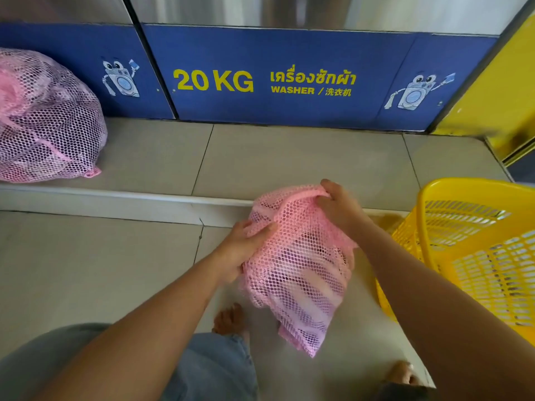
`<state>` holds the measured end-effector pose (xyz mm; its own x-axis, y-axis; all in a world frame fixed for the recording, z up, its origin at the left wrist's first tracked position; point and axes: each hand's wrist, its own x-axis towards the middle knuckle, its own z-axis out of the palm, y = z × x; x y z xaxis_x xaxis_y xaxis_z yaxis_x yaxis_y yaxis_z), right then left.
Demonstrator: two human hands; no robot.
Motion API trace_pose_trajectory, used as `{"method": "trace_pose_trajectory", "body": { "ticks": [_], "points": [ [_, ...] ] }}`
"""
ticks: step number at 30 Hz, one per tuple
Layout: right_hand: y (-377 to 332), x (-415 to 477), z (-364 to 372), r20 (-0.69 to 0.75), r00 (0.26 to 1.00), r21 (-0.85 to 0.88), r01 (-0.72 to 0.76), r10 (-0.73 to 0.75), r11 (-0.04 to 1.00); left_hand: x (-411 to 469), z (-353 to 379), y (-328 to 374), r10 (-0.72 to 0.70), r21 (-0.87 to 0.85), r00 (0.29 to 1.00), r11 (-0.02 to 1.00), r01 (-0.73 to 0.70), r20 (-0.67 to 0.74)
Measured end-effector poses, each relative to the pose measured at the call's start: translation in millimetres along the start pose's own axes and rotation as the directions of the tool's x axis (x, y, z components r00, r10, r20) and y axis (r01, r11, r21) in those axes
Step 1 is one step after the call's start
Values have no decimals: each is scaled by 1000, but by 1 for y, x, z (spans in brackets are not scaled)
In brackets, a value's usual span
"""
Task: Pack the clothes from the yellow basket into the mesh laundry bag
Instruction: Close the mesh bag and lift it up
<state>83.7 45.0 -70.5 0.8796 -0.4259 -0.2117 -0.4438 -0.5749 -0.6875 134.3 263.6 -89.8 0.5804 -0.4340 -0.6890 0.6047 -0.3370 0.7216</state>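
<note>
Pink mesh laundry bag (pixel 298 261) hung in the head view just below centre, held off the floor between both hands so that its weight pulled it long and its mouth stayed uppermost. The left hand (pixel 246 247) was clamped on the bag's 9 o'clock edge, fingers (pixel 260 230) folded over gathered netting, probably to keep that side of the opening from sagging. The right hand (pixel 337 204) was closed on the bunched top at about 1 o'clock of the bag, pinching the rim high, which looked like a grip meant to spread or find the mouth. Dark and pale cloth showed through the mesh in the lower half, so some clothes seemed already inside. The yellow basket (pixel 469 244) stood on the tiled floor (pixel 101 270) at 3 o'clock of the bag, just beside the right forearm, close enough to reach without stepping; whether clothes were left in it could not be told through its slats. A second, full pink mesh bag (pixel 46 117) sat well apart at 10 o'clock on the raised step (pixel 289 160) against the washer's blue panel (pixel 275 79), likely parked out of the way as finished. 2 bare feet showed at 6 o'clock.
</note>
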Motion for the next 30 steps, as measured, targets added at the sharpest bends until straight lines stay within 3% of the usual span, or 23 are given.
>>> {"method": "trace_pose_trajectory", "body": {
  "ticks": [2, 4, 6, 9, 12, 15, 18, 22, 24, 27, 30],
  "points": [
    [8, -3, -12, -44, 999, 49, -22, 24, 999, -6, -1, 4, 25, 277, 984, 958, -74, 177],
    [19, -11, -23, -10, 999, 37, -36, 36, 999, -13, 1, 4, -12, 521, 965, 843, -132, 263],
    [23, -21, -31, 58, 998, 9, -40, 39, 999, -16, 2, 4, 11, 644, 984, 755, -124, 177],
    [21, -38, -46, 200, 977, -147, -41, 70, 988, -23, 1, 9, 23, 675, 998, 736, -57, 60],
    [19, -52, -59, 366, 911, -316, -68, 188, 946, -35, 5, 15, -141, 630, 990, 767, 119, -16],
    [22, -66, -65, 360, 921, -264, -53, 149, 963, -43, 13, 11, -281, 468, 959, 852, 233, 33],
    [32, -77, -60, 323, 939, -44, -106, 114, 993, -41, 24, 9, -134, 173, 989, 978, 120, 68],
    [40, -84, -45, 267, 957, 256, -188, 118, 948, -36, 37, 12, -7, 14, 1000, 1000, 8, -29],
    [41, -82, -39, 190, 970, 228, -191, 149, 955, -35, 42, 14, 29, -18, 998, 999, -30, -55],
    [39, -80, -34, 97, 986, 52, -142, 136, 989, -34, 48, 24, 86, -105, 994, 990, -93, -70],
    [33, -86, -34, 16, 982, 141, -189, 189, 972, -29, 42, 35, 102, -186, 987, 975, -124, -128]
  ]
}}
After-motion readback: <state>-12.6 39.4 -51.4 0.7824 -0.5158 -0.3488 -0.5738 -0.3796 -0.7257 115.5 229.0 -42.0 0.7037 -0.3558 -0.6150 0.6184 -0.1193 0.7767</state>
